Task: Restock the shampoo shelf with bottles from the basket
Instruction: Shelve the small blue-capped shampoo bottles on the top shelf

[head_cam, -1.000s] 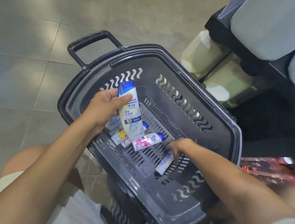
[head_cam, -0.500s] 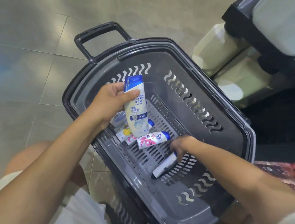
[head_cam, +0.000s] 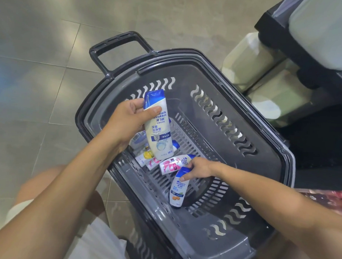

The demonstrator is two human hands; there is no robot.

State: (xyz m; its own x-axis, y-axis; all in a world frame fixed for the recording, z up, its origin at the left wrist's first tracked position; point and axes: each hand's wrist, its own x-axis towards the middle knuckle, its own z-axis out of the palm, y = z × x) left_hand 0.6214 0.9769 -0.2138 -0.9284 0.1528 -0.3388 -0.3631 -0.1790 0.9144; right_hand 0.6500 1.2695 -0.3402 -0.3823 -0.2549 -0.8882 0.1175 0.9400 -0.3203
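L hand (head_cam: 127,119) grips a tall white blue-capped plastic shampoo bottle (head_cam: 158,132), held over the dark grey plastic basket (head_cam: 220,247), prob. ready for shelving. R hand (head_cam: 198,168) pinches a smaller white-and-blue bottle (head_cam: 178,190) by its cap (easiest grab) inside it.

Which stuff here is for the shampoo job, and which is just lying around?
For the job: dark grey plastic basket; tall cream bottle with blue cap in left hand; small white blue-capped bottle in right hand; pink-labelled white bottle.
Just there: pale boxy containers; grey floor tiles.
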